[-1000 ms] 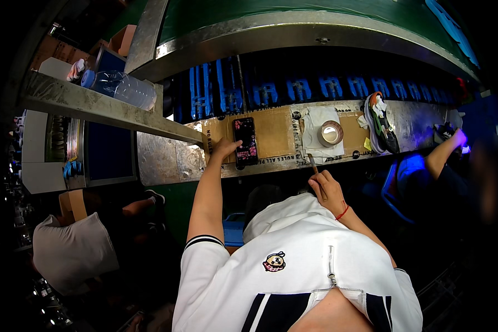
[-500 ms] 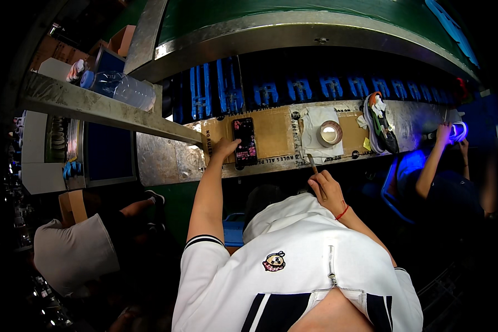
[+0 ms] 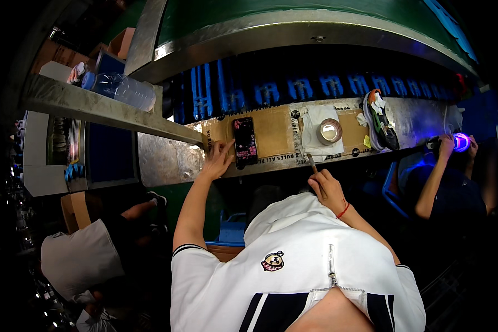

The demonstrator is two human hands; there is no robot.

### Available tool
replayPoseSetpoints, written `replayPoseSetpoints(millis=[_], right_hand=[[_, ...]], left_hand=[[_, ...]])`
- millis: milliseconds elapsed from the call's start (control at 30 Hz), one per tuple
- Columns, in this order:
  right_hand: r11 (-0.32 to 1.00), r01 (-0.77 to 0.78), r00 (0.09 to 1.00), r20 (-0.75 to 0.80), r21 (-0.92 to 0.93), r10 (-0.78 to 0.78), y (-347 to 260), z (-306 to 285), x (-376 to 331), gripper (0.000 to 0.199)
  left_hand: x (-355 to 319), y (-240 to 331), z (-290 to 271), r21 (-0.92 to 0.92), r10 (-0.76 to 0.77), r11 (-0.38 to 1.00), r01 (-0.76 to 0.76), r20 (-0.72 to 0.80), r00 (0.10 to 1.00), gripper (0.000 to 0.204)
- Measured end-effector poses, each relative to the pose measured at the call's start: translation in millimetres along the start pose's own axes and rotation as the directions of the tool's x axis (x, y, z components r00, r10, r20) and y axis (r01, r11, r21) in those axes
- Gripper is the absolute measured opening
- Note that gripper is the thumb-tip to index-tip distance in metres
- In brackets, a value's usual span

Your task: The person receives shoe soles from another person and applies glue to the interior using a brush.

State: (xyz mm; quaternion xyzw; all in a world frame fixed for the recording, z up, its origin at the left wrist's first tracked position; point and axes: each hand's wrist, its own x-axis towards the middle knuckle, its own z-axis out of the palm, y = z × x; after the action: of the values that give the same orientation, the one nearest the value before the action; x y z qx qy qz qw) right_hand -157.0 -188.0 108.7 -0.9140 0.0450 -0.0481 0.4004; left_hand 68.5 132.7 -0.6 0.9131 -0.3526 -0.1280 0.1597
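Note:
My left hand (image 3: 218, 159) lies on the cardboard (image 3: 274, 130) with its fingers spread, just left of a smartphone (image 3: 245, 140) with a dark, pink-patterned screen. My right hand (image 3: 327, 191), by the bench's near edge, is closed around a slim brush (image 3: 312, 164) with a brown handle. The brush's tip points away from me, over the bench edge. Beyond it, a round pot (image 3: 330, 131) with a pale, shiny inside stands on a white cloth (image 3: 313, 148). To the pot's right lies a dark multicoloured sneaker (image 3: 380, 123) stuffed with white paper.
A metal beam (image 3: 110, 105) crosses above the bench at left, with a clear plastic bottle (image 3: 122, 90) on it. Blue fixtures (image 3: 299, 88) line the bench's far side. At right, a person (image 3: 445, 185) holds a shoe (image 3: 459, 143) lit violet. Another person (image 3: 86, 254) is at lower left.
My left hand has drawn back left from the phone's edge and opened out on the cardboard. My right hand and the brush have barely moved. The co-worker's shoe has shifted lower.

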Motion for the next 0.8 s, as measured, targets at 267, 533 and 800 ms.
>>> replayPoseSetpoints(millis=[267, 533, 800], right_hand=[[1.0, -0.003, 1.0, 0.005, 0.012, 0.003, -4.3, 1.4, 1.1, 0.012], [1.0, -0.031, 0.999, -0.014, -0.003, 0.031, -0.9, 0.9, -1.9, 0.012], [1.0, -0.02, 0.999, -0.025, 0.005, 0.02, 1.1, -0.7, -1.4, 0.012]], left_hand=[[13.0, 4.5, -13.5, 0.14, 0.014, 0.989, -0.056, 0.282, 0.959, 0.054], [24.7, 5.0, -10.9, 0.042, -0.015, 0.999, 0.002, 0.307, 0.952, 0.059], [29.6, 7.3, -14.8, 0.0, -0.025, 1.0, 0.026, 0.323, 0.946, 0.059]])
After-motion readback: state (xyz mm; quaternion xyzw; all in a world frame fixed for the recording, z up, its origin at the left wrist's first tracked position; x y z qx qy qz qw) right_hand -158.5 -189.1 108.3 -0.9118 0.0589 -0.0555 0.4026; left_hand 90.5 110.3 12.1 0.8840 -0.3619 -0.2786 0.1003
